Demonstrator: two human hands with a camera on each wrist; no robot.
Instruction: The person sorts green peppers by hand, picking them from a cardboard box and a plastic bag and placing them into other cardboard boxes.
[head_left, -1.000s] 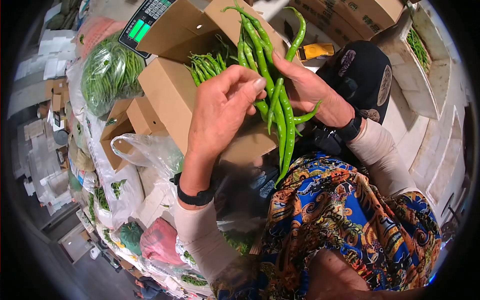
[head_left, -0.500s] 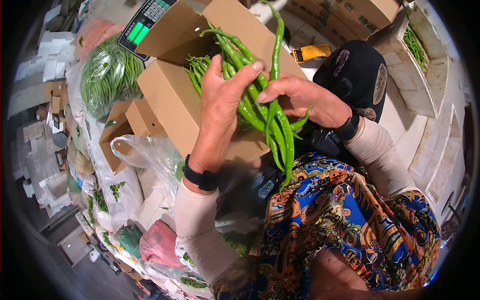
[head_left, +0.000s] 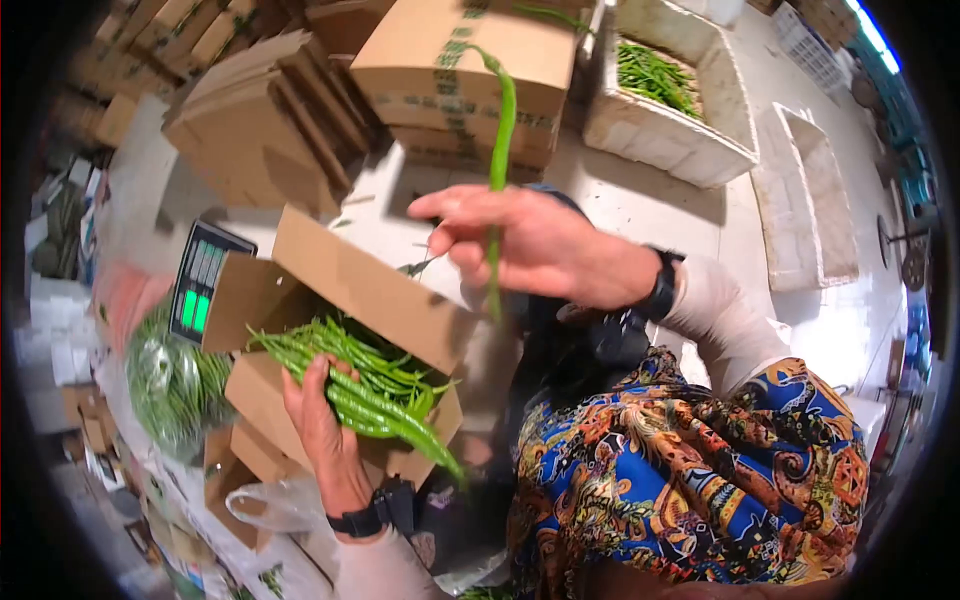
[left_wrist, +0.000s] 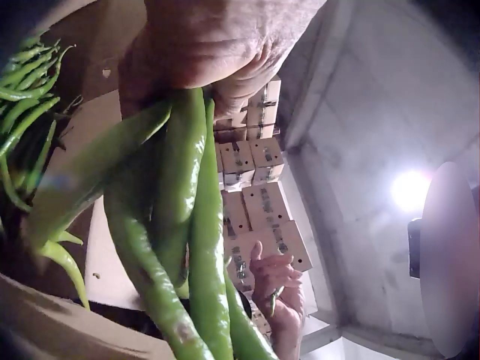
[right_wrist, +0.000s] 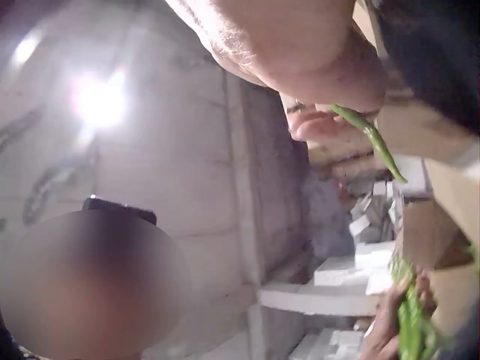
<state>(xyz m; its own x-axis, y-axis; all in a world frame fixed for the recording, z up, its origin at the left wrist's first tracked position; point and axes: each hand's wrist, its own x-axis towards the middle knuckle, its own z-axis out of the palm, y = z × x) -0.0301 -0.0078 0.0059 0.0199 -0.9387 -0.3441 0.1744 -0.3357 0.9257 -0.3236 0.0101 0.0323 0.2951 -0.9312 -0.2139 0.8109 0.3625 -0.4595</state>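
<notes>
Low over the cardboard carton [head_left: 365, 285], my left hand [head_left: 322, 425] grips a bunch of long green chili peppers [head_left: 395, 422]. In the left wrist view, several of these peppers [left_wrist: 208, 255] hang from under the palm. More green chilies [head_left: 370, 358] lie inside the carton. Up and to the right, my right hand [head_left: 545, 245] holds one single long chili pepper [head_left: 506, 120] between its fingers. Its lower end shows beneath the hand, and the right wrist view shows part of this chili [right_wrist: 381, 150] sticking out past the fingers.
A scale [head_left: 208, 280] with a lit green display stands left of the carton, near a clear bag of chilies [head_left: 170, 385]. Ahead are a taped carton [head_left: 400, 50] and folded cardboard [head_left: 255, 150]. A white foam box [head_left: 650, 150] holding chilies stands at the back right.
My hands have separated: the left went down to the carton with the bunch, the right moved away with one chili. The head view has swung right, bringing boxes ahead into sight.
</notes>
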